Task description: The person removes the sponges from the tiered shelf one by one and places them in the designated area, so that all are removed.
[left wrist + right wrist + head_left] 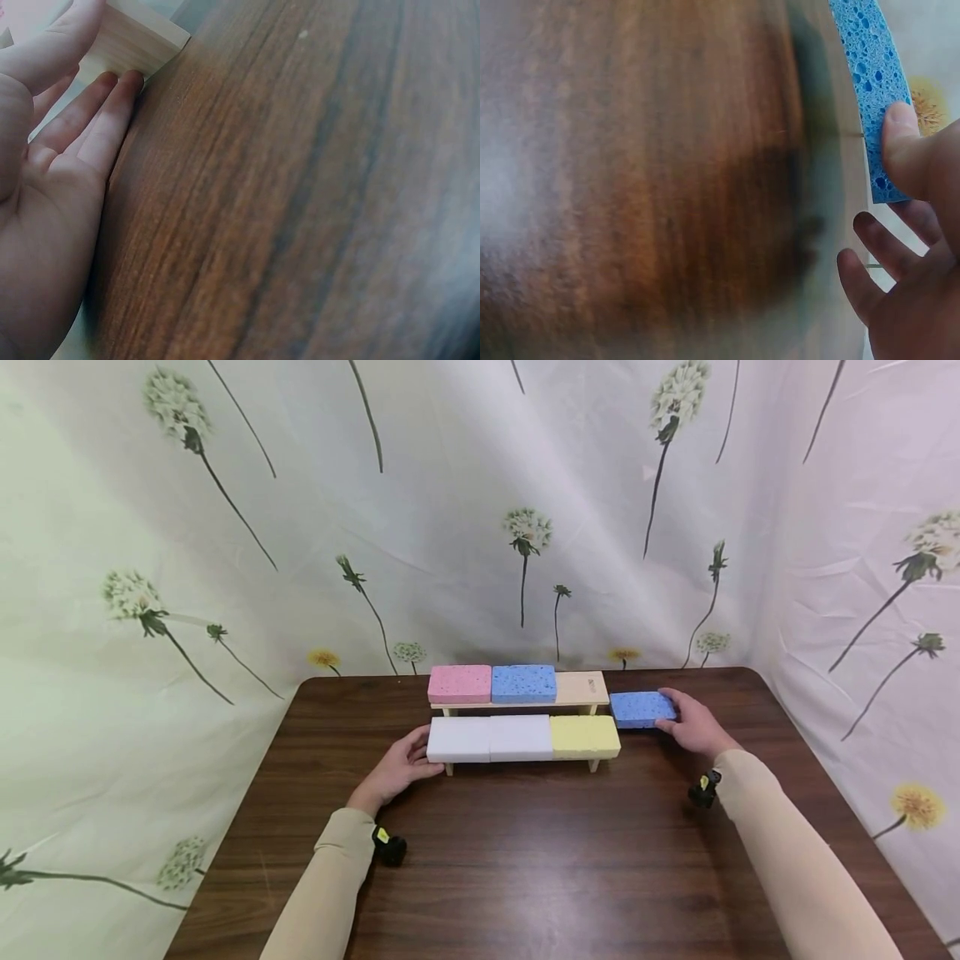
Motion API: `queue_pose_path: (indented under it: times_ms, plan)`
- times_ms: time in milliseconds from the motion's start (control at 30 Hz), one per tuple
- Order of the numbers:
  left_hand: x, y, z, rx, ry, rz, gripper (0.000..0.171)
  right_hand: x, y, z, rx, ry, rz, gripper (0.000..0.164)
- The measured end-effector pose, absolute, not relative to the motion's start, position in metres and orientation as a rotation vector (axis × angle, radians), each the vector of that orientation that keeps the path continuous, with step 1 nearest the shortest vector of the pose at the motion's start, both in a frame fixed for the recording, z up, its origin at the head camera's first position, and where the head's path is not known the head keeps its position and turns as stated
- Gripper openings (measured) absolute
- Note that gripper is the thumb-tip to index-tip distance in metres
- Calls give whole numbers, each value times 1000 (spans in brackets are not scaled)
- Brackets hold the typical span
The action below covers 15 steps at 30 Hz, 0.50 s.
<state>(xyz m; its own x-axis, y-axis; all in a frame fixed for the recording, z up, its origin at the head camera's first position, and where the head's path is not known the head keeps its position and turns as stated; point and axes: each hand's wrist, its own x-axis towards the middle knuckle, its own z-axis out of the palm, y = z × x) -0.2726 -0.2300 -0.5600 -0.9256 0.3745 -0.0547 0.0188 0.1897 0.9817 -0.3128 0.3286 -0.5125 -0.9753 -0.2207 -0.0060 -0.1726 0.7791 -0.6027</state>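
Note:
My right hand [699, 724] pinches the right end of a blue sponge [639, 710] beside the wooden two-tier stand [581, 687]; the right wrist view shows the thumb against the pitted face of that sponge [875, 82]. With its fingers fairly straight, my left hand [402, 767] rests at the left end of the lower tier, fingertips touching its wooden leg [131, 46]. On the upper tier lie a pink sponge [460, 683] and another blue sponge [523, 683], with bare wood to their right. Two white blocks [489, 739] and a yellow sponge [585, 737] cover the lower tier.
The dark wood-grain table [517, 860] stretches from the stand toward me. Close behind its back edge hangs a white curtain [450, 543] printed with dandelions, which continues along both sides. Both wrists carry a small black camera [390, 846].

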Motion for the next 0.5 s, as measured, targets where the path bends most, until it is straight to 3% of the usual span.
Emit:
queue_pose_path:
  times_ms: [500]
  plan:
    - [-274, -230, -561, 397, 2172, 1808, 85, -316, 326, -521, -369, 2935, -827, 64]
